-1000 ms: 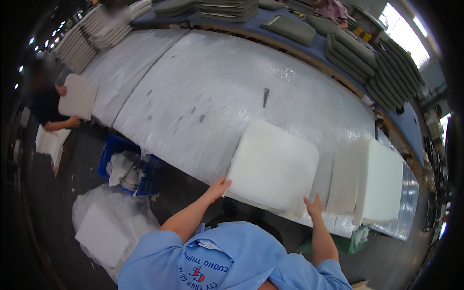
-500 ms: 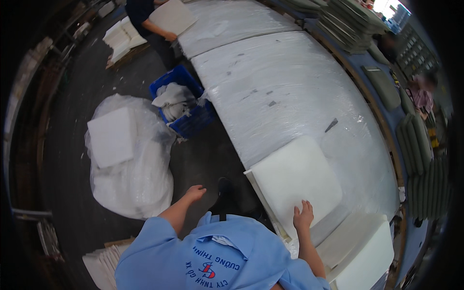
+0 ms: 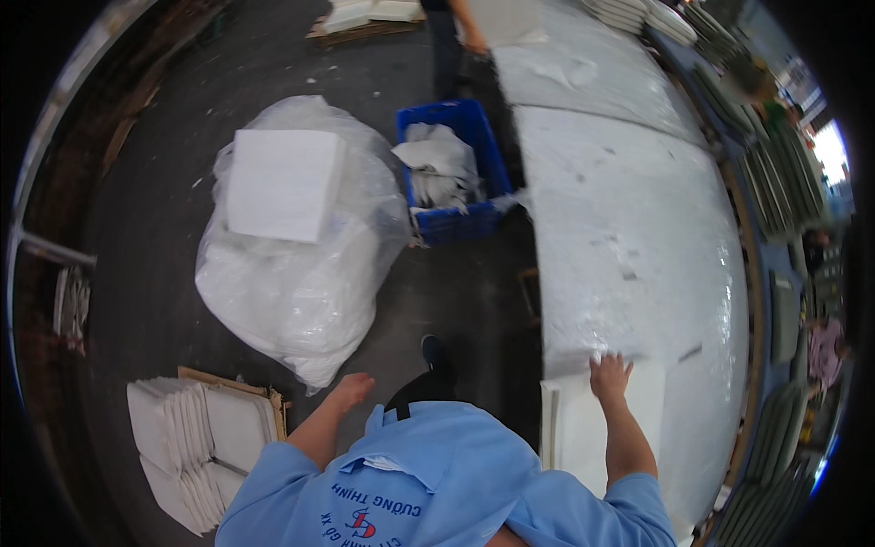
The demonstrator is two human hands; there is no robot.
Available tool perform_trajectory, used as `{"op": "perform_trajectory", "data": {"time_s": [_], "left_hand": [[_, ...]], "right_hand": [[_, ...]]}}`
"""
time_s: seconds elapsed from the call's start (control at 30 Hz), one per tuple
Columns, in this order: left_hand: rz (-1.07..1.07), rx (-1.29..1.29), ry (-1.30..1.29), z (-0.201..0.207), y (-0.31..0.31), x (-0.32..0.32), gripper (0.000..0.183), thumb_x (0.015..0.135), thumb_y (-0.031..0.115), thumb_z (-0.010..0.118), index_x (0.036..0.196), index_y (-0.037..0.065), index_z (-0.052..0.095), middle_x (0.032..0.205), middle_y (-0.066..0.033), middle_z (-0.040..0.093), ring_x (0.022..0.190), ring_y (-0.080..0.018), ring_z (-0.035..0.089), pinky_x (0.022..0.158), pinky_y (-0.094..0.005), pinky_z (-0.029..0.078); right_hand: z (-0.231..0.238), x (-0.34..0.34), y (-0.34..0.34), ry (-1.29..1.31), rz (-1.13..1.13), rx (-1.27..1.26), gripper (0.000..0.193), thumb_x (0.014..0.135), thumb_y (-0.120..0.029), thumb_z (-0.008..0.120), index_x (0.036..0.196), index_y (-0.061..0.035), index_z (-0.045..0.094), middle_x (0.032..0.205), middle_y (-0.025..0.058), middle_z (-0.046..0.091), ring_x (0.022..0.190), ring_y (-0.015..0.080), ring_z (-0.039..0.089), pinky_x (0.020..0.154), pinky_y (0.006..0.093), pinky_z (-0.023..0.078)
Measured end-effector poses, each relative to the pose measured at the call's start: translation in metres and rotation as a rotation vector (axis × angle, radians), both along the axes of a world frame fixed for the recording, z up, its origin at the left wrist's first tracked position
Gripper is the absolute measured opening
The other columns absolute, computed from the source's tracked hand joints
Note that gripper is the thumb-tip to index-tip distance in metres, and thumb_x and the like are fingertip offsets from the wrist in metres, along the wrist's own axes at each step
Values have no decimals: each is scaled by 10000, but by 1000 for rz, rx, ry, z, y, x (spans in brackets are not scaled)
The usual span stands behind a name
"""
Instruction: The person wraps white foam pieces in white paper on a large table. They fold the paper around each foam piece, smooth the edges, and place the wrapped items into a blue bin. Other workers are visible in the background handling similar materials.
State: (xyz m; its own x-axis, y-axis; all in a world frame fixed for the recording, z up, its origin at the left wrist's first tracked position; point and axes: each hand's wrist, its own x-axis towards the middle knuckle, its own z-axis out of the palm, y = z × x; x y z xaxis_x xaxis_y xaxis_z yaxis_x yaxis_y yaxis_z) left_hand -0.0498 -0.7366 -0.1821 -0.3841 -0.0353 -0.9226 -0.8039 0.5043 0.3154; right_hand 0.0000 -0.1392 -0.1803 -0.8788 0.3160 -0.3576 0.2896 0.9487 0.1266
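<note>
My right hand (image 3: pixel 611 376) is over a white foam-like pad (image 3: pixel 583 424), its fingers spread and holding nothing. Whether the fingertips touch the pad I cannot tell. The pad lies on top of others at the near edge of a large plastic-wrapped surface (image 3: pixel 629 237). My left hand (image 3: pixel 354 390) hangs in the air over the dark floor, empty and loosely relaxed. Nearest to it is the lower tip of a big clear plastic bag (image 3: pixel 310 301) with white contents. A square white pad (image 3: pixel 284 182) lies on top of that bag.
Beyond the bag stands a blue crate (image 3: pixel 499 155) holding pale cloth-like scraps (image 3: pixel 442 164). Stacks of white pads (image 3: pixel 178 428) are at lower left. Another person's arm (image 3: pixel 469 32) is at the far end. Grey-green cushions (image 3: pixel 784 182) line the right side, where people sit.
My view has swung left, so the bag and crate now appear farther right and the pad stacks at lower left show more. My right hand has moved forward across the pad.
</note>
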Motion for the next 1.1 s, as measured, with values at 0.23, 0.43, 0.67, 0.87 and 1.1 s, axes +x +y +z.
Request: {"op": "perform_trajectory", "data": {"time_s": [0.23, 0.43, 0.67, 0.87, 1.1], "left_hand": [[476, -75, 215, 31, -98, -48, 579, 1011, 407, 606, 1500, 102, 544, 1200, -65, 708, 775, -167, 666, 622, -314, 476], [680, -28, 134, 46, -104, -39, 526, 998, 395, 659, 1421, 85, 611, 946, -37, 696, 640, -136, 618, 472, -281, 428], [-65, -18, 676, 37, -80, -17, 240, 1020, 319, 652, 1118, 101, 632, 933, -75, 697, 661, -241, 652, 505, -399, 480], [515, -168, -27, 58, -63, -78, 356, 1031, 288, 630, 1307, 65, 663, 1018, -113, 738, 871, -253, 708, 743, -396, 548], [1183, 9, 57, 88, -31, -167, 649, 1029, 315, 643, 1582, 70, 409, 1397, -173, 639, 1201, -303, 671, 939, -406, 559]], "right_hand": [[-9, -96, -81, -202, 69, -170, 579, 1081, -509, 416, 1079, -49, 769, 1123, 213, 742, 1123, 404, 685, 1088, 606, 416], [-20, -225, -173, 179, 99, -553, 277, 1005, -285, 627, 952, -34, 732, 944, 214, 738, 944, 409, 704, 826, 498, 548], [-47, -392, -260, 222, 259, -707, 195, 887, -214, 759, 1005, -63, 725, 946, 166, 717, 911, 375, 702, 804, 484, 555], [-115, -558, -320, 180, 229, -653, 315, 858, -276, 797, 1066, -58, 702, 1025, 180, 696, 975, 389, 693, 853, 482, 559], [-192, -711, -379, 175, -2, -373, 365, 891, -262, 752, 1192, -69, 676, 1143, 218, 682, 1074, 413, 680, 924, 478, 557]]}}
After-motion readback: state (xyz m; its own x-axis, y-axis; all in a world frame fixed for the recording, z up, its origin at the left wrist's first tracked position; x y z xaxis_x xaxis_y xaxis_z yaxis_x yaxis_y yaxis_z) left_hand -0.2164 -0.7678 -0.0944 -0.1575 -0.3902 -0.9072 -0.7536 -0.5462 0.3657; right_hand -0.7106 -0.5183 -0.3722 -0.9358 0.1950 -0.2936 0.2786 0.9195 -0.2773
